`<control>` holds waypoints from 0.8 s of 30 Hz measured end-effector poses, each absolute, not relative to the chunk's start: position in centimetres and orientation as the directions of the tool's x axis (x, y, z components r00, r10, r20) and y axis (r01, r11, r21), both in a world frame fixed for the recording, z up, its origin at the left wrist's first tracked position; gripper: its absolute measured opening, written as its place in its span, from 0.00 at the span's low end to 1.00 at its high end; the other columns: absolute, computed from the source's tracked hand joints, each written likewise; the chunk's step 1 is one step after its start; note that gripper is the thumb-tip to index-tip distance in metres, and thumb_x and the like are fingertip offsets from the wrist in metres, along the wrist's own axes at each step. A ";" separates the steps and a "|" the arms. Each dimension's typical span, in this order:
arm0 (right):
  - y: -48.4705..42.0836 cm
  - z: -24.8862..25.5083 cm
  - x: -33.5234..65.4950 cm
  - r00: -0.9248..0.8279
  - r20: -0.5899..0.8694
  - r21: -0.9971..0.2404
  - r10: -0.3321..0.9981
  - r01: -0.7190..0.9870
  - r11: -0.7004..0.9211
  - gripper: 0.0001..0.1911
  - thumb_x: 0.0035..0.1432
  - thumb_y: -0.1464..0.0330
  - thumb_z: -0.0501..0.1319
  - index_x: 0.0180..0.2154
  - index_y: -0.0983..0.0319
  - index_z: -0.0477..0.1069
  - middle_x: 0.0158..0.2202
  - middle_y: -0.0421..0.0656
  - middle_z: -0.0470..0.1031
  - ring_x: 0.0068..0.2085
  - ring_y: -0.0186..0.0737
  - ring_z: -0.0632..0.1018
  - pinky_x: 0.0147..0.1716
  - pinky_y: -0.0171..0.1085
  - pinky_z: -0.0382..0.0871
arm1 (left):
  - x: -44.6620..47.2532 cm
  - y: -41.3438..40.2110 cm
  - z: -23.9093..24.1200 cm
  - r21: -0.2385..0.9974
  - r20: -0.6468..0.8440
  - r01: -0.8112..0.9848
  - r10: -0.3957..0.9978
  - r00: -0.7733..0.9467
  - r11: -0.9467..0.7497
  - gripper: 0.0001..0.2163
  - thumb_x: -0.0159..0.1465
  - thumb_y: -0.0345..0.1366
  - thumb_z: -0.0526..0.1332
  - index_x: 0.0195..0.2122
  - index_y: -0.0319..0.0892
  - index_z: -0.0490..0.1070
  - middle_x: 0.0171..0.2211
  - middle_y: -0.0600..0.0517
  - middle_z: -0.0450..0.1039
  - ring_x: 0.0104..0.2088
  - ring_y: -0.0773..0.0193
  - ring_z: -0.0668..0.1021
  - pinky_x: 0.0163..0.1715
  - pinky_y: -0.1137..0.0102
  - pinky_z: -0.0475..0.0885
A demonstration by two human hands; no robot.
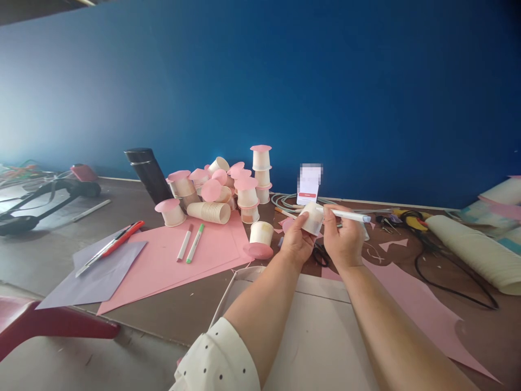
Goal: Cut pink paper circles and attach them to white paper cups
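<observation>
My left hand (299, 240) is closed around a small white paper cup (312, 217), tilted above the table edge. In my right hand (344, 239) is a white marker pen (350, 215) with a pale blue end, gripped like a writing tool. Its tip meets or nearly meets the cup's side; the exact contact is too small to tell. Just left of my hands, another paper cup (261, 233) stands with a pink paper disc (258, 251) at its base. Beyond it rises a stack of cups (261, 159) with pink discs between them.
Pink sheets (163, 260) lie at left, bearing a green-ended marker (195, 244) and nested cups (209, 212). A red utility knife (118, 241) rests on purple paper (122, 274). Behind stand a black flask (148, 174) and a lit phone (308, 184). At right are a cable (443, 290) and a whitish roll (472, 252).
</observation>
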State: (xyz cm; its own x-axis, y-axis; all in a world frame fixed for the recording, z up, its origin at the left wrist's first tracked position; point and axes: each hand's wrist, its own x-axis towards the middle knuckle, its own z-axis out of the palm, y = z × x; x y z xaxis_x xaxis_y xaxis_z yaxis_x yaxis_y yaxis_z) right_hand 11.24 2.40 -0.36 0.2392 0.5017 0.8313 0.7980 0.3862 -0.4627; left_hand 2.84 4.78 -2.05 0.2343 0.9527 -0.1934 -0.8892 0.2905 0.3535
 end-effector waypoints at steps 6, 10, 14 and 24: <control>2.5 -0.5 11.3 0.232 0.835 -0.452 0.499 0.806 0.382 0.12 0.61 0.63 0.55 0.38 0.62 0.74 0.35 0.48 0.78 0.37 0.44 0.77 0.40 0.41 0.70 | 2.9 4.8 -2.1 0.360 -0.192 -0.887 0.953 0.233 0.289 0.08 0.57 0.30 0.63 0.38 0.37 0.73 0.36 0.47 0.78 0.34 0.66 0.79 0.34 0.76 0.73; 2.5 -0.5 11.3 0.229 0.837 -0.445 0.496 0.814 0.374 0.12 0.61 0.63 0.55 0.37 0.62 0.74 0.35 0.48 0.78 0.37 0.44 0.77 0.40 0.41 0.69 | 2.9 4.7 -2.1 0.357 -0.196 -0.885 0.951 0.241 0.298 0.08 0.57 0.30 0.63 0.38 0.37 0.74 0.35 0.47 0.78 0.33 0.66 0.79 0.33 0.76 0.73; 2.6 -0.5 11.3 0.229 0.842 -0.436 0.489 0.822 0.367 0.13 0.61 0.63 0.55 0.37 0.62 0.74 0.35 0.48 0.78 0.37 0.45 0.77 0.40 0.42 0.69 | 2.8 4.7 -2.0 0.345 -0.196 -0.891 0.951 0.240 0.296 0.08 0.57 0.29 0.63 0.38 0.36 0.74 0.35 0.47 0.78 0.33 0.66 0.79 0.33 0.76 0.74; 2.6 -0.5 11.2 0.224 0.858 -0.418 0.463 0.829 0.373 0.11 0.61 0.64 0.56 0.36 0.63 0.74 0.34 0.48 0.78 0.36 0.44 0.77 0.39 0.40 0.69 | 2.7 4.7 -2.0 0.321 -0.210 -0.897 0.947 0.244 0.303 0.07 0.57 0.29 0.62 0.37 0.36 0.74 0.34 0.47 0.78 0.31 0.66 0.79 0.31 0.76 0.74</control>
State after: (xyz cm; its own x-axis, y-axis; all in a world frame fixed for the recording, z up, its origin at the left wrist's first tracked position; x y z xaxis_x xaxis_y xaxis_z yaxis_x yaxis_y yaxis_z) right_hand 11.21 2.59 -0.51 0.2240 0.4631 0.8576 0.8286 0.3727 -0.4177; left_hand 2.73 4.66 -1.99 0.2441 0.9467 -0.2101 -0.8973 0.3027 0.3214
